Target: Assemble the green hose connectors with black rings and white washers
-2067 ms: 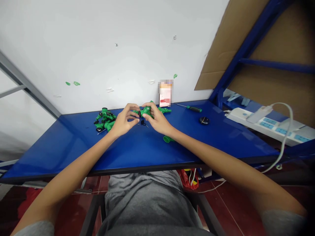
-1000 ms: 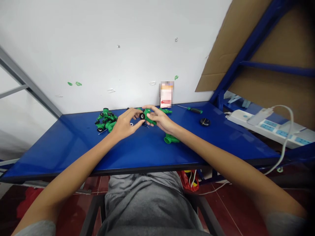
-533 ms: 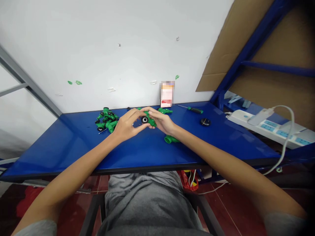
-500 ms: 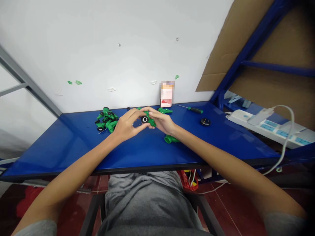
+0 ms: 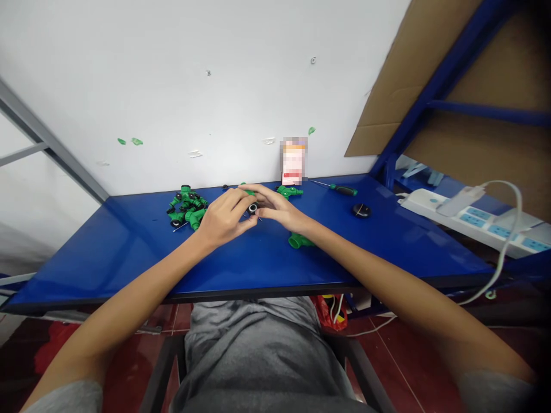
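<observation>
My left hand (image 5: 227, 215) and my right hand (image 5: 279, 207) meet over the table, fingers closed around a green hose fitting. Only its black round end with a pale ring (image 5: 252, 209) shows between them; the green body is hidden by the fingers. Left of my hands lies a pile of green fittings with black ends (image 5: 186, 207). Another green fitting (image 5: 298, 240) rests under my right wrist, partly covered. Behind the right hand lies a green valve-like piece (image 5: 289, 191).
A phone (image 5: 294, 163) leans on the white wall. To the right lie a green-handled screwdriver (image 5: 343, 190) and a round black object (image 5: 361, 210). A white power strip (image 5: 456, 215) with a cable borders the blue table (image 5: 258, 267) on the right.
The green body of the fitting, visible before, is now hidden behind my fingers. My right hand has closed in around the black end. The view has shifted slightly.
</observation>
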A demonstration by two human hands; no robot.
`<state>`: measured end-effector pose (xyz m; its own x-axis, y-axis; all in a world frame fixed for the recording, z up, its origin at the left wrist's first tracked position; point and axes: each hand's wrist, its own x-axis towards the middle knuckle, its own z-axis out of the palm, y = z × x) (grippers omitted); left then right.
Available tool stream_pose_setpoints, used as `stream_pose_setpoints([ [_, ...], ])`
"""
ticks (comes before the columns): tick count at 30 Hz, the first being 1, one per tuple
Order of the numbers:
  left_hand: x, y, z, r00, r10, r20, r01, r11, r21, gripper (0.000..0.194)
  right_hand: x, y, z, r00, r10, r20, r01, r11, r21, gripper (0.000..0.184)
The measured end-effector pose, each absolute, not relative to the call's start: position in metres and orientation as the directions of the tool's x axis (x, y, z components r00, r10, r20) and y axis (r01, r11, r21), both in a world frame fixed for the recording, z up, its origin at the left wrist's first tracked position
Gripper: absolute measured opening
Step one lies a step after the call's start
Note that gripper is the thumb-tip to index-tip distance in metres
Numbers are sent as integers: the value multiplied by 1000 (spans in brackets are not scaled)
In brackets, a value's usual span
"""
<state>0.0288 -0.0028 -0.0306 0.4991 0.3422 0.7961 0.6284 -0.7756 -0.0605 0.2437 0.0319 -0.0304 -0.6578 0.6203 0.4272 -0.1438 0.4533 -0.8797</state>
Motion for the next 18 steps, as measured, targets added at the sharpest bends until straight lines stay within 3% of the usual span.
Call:
stream_pose_setpoints([
  [6,32,-4,-30,573,100,813,602,-725,-335,22,240,32,-37,-654,609,449,-122,501,-857,64],
  [18,31,-3,-35,612,114,783,559,-763,-326,30,234,23,-34,-647,604,466,-87,548,-832,58],
])
